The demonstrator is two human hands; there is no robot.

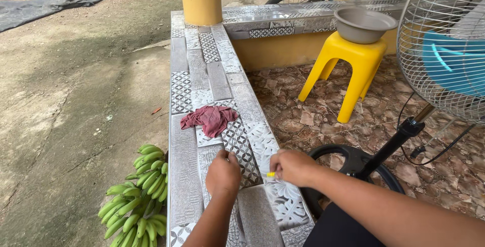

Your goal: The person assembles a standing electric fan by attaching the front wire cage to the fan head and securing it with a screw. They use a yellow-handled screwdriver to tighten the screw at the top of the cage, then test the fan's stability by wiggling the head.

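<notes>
Your right hand rests on the patterned tiled counter, its fingers pinched shut on a small yellow object that pokes out at the fingertips toward your left hand. Your left hand sits just beside it, curled into a loose fist on the tiles; you cannot tell whether it grips anything. A crumpled red cloth lies farther along the counter.

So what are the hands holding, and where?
The right hand pinches a small yellow thing at its fingertips; too little shows to tell which part. The left hand is curled; whether it holds anything cannot be told.
</notes>
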